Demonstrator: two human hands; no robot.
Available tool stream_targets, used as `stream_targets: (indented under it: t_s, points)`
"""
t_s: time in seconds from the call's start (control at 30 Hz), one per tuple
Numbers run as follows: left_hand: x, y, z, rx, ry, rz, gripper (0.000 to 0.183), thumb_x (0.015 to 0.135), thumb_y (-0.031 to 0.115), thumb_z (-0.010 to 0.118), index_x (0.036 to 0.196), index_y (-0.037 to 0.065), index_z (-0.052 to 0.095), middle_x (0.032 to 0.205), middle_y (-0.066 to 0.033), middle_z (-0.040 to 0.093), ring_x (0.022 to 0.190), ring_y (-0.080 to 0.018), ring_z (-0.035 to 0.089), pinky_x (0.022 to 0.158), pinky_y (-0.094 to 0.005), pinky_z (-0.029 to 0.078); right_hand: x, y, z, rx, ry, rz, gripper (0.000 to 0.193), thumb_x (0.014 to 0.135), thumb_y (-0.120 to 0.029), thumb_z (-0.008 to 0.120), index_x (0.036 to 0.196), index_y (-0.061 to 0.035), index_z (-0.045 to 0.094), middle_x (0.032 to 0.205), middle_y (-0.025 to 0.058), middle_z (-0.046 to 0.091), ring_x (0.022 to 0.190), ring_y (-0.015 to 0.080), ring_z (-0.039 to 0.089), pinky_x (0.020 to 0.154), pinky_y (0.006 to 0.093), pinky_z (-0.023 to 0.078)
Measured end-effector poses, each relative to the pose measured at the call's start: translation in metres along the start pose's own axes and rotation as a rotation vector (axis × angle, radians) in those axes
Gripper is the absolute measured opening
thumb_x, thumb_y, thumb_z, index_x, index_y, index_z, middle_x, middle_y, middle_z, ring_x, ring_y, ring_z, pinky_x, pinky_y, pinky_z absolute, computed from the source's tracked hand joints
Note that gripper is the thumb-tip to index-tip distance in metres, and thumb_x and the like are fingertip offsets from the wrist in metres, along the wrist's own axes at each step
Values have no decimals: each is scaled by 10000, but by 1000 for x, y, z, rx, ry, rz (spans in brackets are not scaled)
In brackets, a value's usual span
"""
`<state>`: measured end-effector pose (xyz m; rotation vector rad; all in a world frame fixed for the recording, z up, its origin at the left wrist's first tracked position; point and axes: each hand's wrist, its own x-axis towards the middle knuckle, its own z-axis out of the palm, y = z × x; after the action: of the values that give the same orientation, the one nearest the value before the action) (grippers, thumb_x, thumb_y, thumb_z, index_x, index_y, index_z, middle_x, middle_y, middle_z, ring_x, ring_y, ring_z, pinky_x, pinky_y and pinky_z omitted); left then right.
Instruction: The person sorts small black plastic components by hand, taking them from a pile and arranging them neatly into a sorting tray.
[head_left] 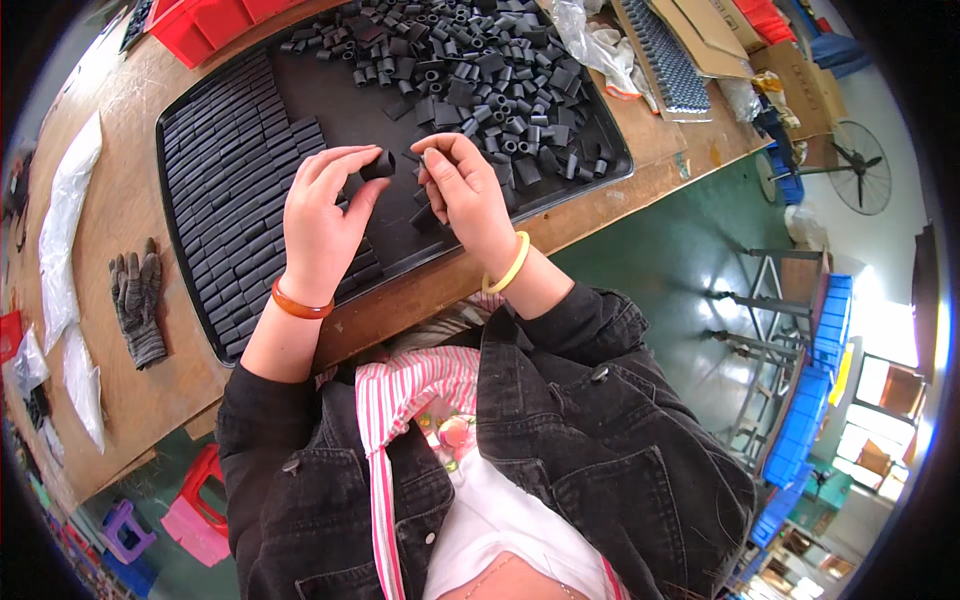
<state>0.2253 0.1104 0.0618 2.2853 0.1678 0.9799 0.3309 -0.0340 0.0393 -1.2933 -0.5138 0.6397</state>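
My left hand (325,205) grips a short black tube (378,166) between thumb and fingers, its open end facing right. Just to its right, my right hand (468,195) is closed in a pinch at the fingertips; whatever it holds is too small to name. Both hands are over a shallow black tray (318,95) on a wooden table. Along the tray's left side, black tubes (225,190) lie packed in neat rows. A loose heap of similar black pieces (490,75) fills the far right. Some dark pieces beneath my right hand are partly hidden.
A grey knitted glove (138,305) and white plastic bags (68,230) lie on the table (110,400) at left. A red bin (205,25) stands at the far left. Cardboard (700,40) and clear plastic (590,40) sit far right. A fan (860,168) stands beyond.
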Motion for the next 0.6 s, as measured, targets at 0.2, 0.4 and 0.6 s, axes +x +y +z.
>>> stream_targets:
  t_s: [0.2, 0.4, 0.6]
  points:
    - [-2, 2, -1, -124, -95, -180, 186, 772, 10, 760, 951, 30, 716, 901, -64, 689, 836, -227, 631, 753, -307, 503, -6, -3, 1, 5, 1, -45, 165, 1024, -170, 551, 1121, -43, 592, 836, 3, 575, 555, 10, 435, 480, 164, 347]
    - [-8, 2, 3, -292, -208, -266, 188, 787, 0, 747, 970, 17, 710, 893, -79, 680, 792, -199, 646, 739, -291, 517, -7, -1, 6, -254, -42, -302, 181, 952, -125, 669, 1083, -30, 586, 853, 1, 571, 741, 47, 516, 666, 189, 430]
    - [-6, 4, 3, -278, -228, -289, 199, 793, -1, 746, 988, 3, 706, 899, -74, 678, 791, -177, 647, 743, -274, 518, -7, -2, 6, -370, 161, -299, 229, 892, -142, 744, 1035, -23, 610, 856, 4, 582, 779, 81, 529, 730, 226, 458]
